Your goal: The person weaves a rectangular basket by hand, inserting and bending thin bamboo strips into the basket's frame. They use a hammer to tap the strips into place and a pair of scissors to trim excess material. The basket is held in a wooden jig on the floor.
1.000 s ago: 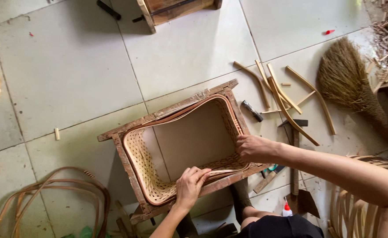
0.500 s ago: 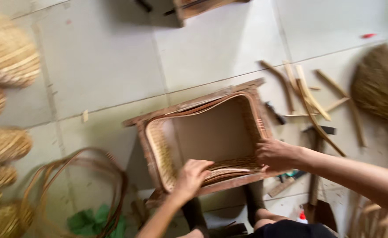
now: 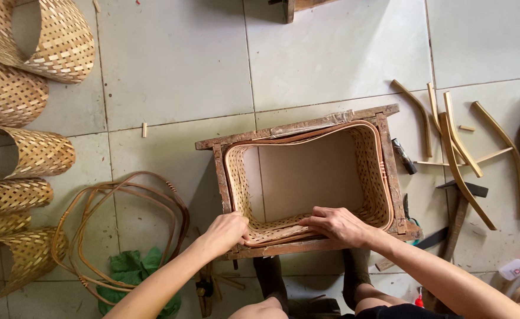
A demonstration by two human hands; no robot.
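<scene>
A woven basket (image 3: 307, 183) sits inside a rough wooden frame (image 3: 298, 126) on the tiled floor (image 3: 171, 65), at the centre of the picture. Its long axis runs left to right across the frame, and its open mouth faces up toward the camera.

Both hands are on the basket's near rim, at the lower edge of the frame. The left hand (image 3: 227, 230) is at the lower-left corner, fingers curled over the rim and gripping it together with the cane band that lines it. The right hand (image 3: 338, 225) lies further right along the same edge, fingers spread flat and pressing on the rim, not closed around anything. The basket lies directly ahead of both hands, away from the person; neither hand is clearly nearer, though the left one is at a corner and the right nearer the middle of the long side.

At far left stands a row of finished woven shells (image 3: 29, 41). Cane hoops (image 3: 118, 224) lie at lower left above a green leaf (image 3: 135, 263). Curved bamboo strips (image 3: 461, 147) are scattered at right, with a dark tool (image 3: 403, 156) just beside the wooden frame and a small bottle (image 3: 515, 269) at lower right.

The left fingertips are hidden behind the rim, so how deep they reach cannot be told. The person's knees are cut off at the bottom edge, and a woven thing at far right is only partly in view.
</scene>
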